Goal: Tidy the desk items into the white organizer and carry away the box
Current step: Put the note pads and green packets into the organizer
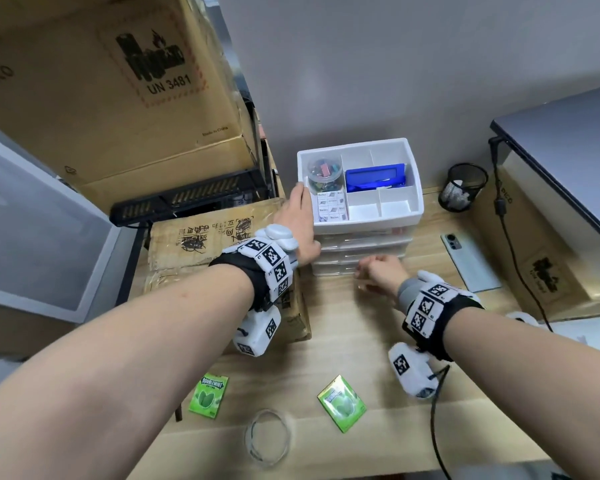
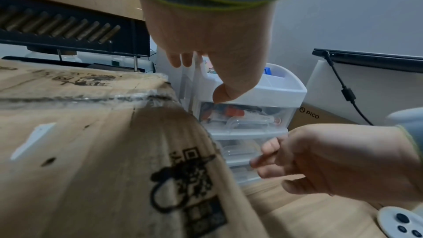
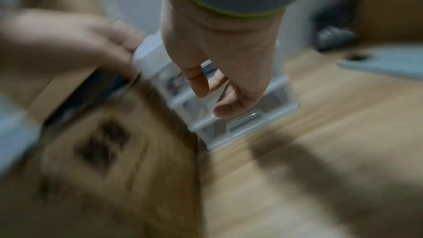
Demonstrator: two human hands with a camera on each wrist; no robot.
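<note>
White organizer point(image 1: 400, 216) — left hand point(image 1: 300, 226) steadies, right hand point(image 1: 381, 271) curled.

The left hand point(image 1: 300, 225) lay flat against the left side of the white organizer point(image 1: 400, 202), fingers straight, thumb along its front corner. The right hand point(image 1: 381, 271) hung at the organizer's lower front, fingers curled toward the drawers; whether its grip closed on a handle could not be told. Both forearms reached forward, bare, with banded wrists.
</note>
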